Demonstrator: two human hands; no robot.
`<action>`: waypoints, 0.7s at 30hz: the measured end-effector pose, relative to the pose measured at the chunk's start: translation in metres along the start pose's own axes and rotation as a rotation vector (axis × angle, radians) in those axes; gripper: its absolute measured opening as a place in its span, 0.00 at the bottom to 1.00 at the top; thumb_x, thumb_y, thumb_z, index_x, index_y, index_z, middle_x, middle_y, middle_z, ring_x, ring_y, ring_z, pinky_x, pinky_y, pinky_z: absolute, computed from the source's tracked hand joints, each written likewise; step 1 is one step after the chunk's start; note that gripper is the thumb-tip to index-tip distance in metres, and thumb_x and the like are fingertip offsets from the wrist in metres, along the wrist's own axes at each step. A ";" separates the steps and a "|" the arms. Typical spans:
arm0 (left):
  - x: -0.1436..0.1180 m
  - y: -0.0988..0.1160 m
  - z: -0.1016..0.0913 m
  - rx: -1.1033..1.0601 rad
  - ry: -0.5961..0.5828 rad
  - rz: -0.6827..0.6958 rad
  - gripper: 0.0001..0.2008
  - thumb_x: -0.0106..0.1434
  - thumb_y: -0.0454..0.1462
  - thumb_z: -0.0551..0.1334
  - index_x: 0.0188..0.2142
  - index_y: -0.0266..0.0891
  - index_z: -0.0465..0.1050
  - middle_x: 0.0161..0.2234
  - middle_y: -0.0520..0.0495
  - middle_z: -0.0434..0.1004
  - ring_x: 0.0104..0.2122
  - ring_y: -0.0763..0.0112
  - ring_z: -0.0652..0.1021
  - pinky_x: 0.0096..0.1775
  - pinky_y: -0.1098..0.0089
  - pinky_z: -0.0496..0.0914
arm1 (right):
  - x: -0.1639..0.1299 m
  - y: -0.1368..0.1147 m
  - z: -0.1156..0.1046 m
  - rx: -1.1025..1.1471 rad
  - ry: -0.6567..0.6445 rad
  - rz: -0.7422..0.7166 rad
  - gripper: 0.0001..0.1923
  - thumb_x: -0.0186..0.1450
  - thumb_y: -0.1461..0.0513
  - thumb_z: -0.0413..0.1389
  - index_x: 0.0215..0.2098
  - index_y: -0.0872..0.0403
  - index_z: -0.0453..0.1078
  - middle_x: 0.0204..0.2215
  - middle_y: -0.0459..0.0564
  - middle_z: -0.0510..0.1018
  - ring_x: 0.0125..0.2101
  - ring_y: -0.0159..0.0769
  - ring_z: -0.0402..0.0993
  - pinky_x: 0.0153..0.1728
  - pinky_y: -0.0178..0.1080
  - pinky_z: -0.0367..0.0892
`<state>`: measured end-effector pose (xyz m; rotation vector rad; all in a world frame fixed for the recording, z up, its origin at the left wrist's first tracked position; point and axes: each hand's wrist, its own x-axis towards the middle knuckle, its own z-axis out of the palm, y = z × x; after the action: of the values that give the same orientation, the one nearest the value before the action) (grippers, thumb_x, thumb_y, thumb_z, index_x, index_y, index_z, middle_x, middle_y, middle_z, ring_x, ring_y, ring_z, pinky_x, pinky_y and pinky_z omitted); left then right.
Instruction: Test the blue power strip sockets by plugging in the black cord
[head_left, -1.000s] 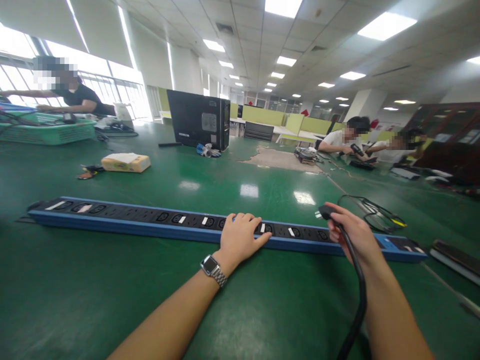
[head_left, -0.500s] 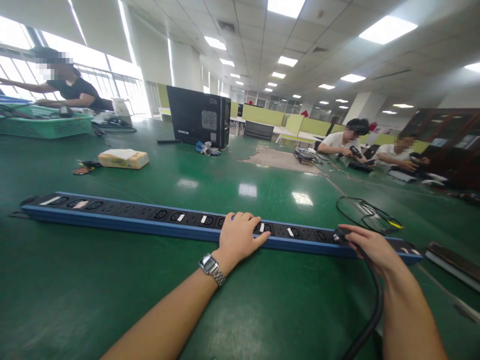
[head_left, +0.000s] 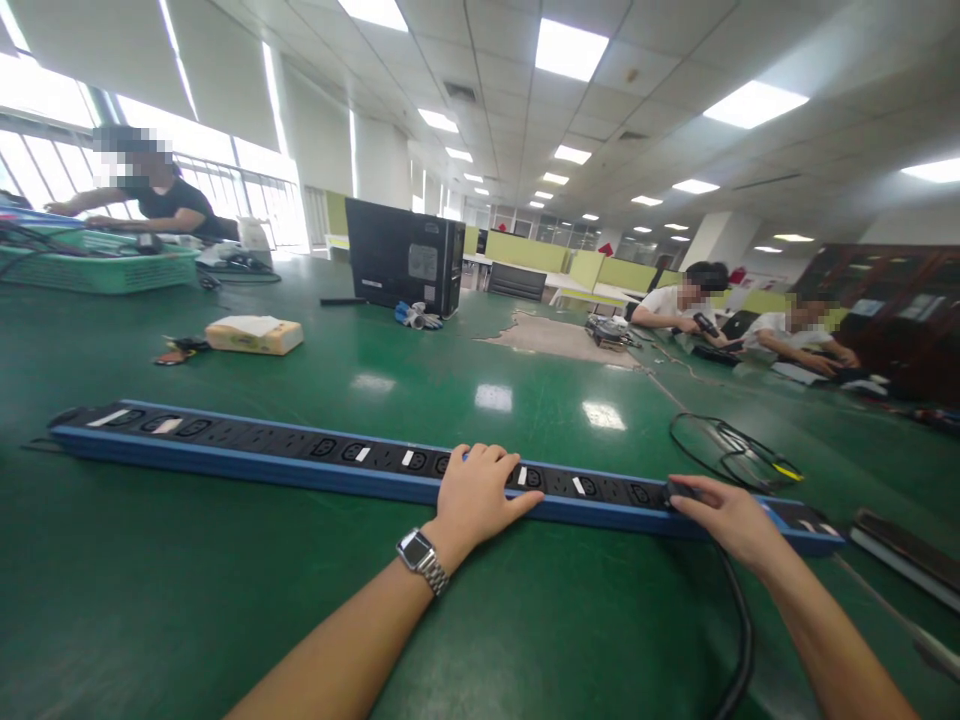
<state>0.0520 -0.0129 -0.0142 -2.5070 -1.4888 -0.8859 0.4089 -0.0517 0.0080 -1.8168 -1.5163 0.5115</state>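
A long blue and black power strip (head_left: 270,440) lies across the green tabletop, with a row of sockets and several white labels facing up. My left hand (head_left: 476,495) is laid over its middle, fingers curled over the far edge and the thumb on top. Near the strip's right end, my right hand (head_left: 727,515) grips a black plug (head_left: 673,491) between thumb and fingers. That plug sits against a socket; my fingers partly hide it, so how deep it is in cannot be told. Its thick black cable (head_left: 742,630) drops from beneath my hand toward the lower edge.
A coiled black cable (head_left: 731,450) and a dark flat object (head_left: 904,555) lie at the right. Farther back are a tissue pack (head_left: 255,335), a computer tower (head_left: 401,258), gloves (head_left: 418,316) and a green basket (head_left: 112,270). Several people work around the table.
My right hand has flattened and turned over the plug, and the cable below has shifted. My left hand keeps its place on the strip. The scene sits slightly lower in view.
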 end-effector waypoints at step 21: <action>0.003 0.001 0.001 0.016 -0.011 -0.005 0.28 0.61 0.59 0.56 0.48 0.43 0.75 0.44 0.44 0.78 0.46 0.56 0.73 0.52 0.54 0.59 | 0.028 0.008 -0.114 -0.344 -0.017 0.281 0.17 0.55 0.50 0.59 0.30 0.56 0.78 0.22 0.56 0.76 0.18 0.35 0.67 0.18 0.38 0.58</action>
<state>0.0545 -0.0107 -0.0126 -2.5022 -1.5002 -0.8586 0.5001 -0.0549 0.0826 -2.3169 -1.4332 0.4161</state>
